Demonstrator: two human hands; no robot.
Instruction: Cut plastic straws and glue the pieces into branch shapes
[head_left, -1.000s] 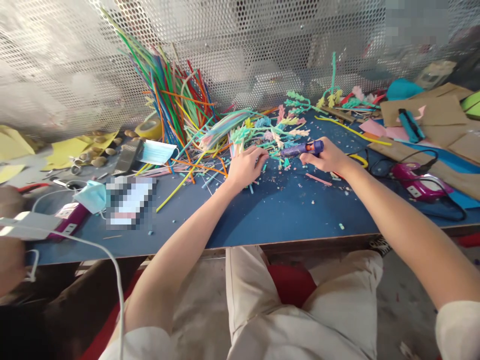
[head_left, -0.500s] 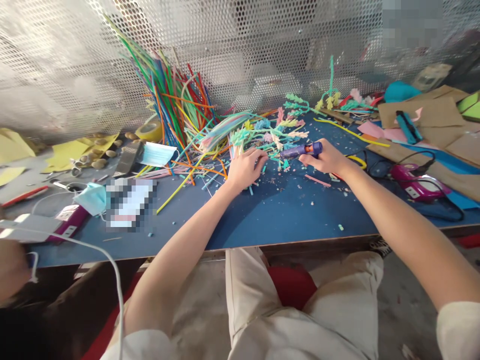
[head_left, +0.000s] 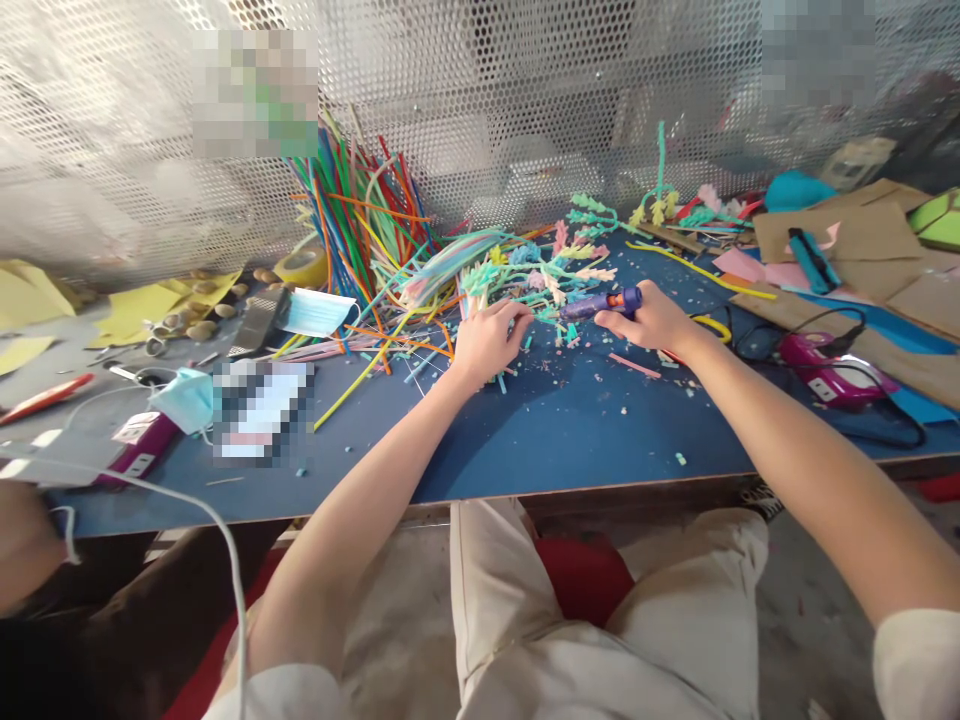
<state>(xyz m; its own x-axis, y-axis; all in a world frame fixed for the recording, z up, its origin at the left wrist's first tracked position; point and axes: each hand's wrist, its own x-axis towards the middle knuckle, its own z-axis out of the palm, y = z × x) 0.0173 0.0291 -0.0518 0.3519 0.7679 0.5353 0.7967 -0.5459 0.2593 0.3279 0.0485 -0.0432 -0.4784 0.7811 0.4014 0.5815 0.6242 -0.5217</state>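
My right hand is wrapped round a purple-blue glue gun with orange on its body, its nozzle pointing left. Close to that nozzle, my left hand has thumb and fingers pinched together. A thin green strip shows near the left fingertips; what lies in the pinch is too small to make out. Behind both hands rests a heap of fuzzy pipe-cleaner sprigs in green, pink, yellow and blue. Short pipe-cleaner clippings are scattered below the nozzle.
Long pipe cleaners stand against the perforated metal panel. Leftward lie face masks, a blurred-out phone and a purple power strip. Cardboard and a purple socket block with cables lie rightward. Another person's arm shows far left.
Both hands keep almost the same position, with the glue gun still beside the left fingertips. The view has shifted slightly.
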